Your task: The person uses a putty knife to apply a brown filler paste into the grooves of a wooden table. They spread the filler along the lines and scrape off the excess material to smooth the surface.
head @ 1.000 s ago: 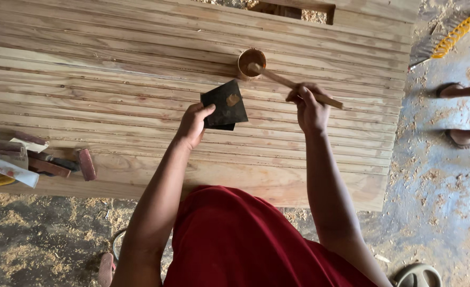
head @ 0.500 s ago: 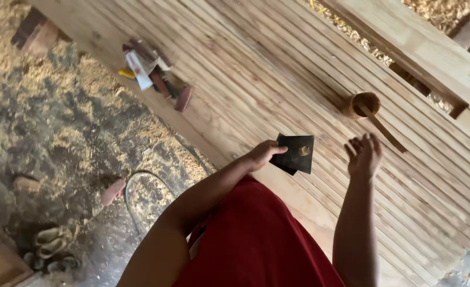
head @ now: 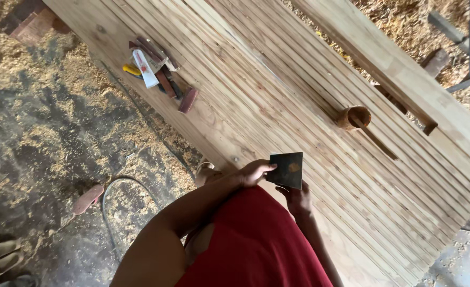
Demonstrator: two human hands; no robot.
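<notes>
A red garment (head: 256,239) fills the bottom of the view, and both bare forearms are stretched forward from it. A dark square card (head: 286,170), with a faint orange smear on its face, is held between the two hands just above the near edge of the panel (head: 277,85). The left hand (head: 253,172) is closed on the card's left edge, with the thumb laid along the top corner. The right hand (head: 296,197) is tucked beneath the card's lower right corner, its fingers curled against the underside; how tightly it grips cannot be told, since the card covers the fingertips. The panel is made of many narrow pale strips and runs diagonally across the view. On it, well beyond the card, a small brown cup (head: 353,117) is stood, with a stick (head: 376,141) resting in it and lying along the strips. Farther left on the panel, a cluster of tools (head: 158,74) is laid, among them a white tube and a yellow-handled piece. A thicker beam (head: 405,74) is set along the panel's far side. To the left, the floor (head: 38,133) is strewn with sawdust, a thin hose (head: 118,183) is curved across it, and sandals (head: 1,252) are left near the bottom corner.
</notes>
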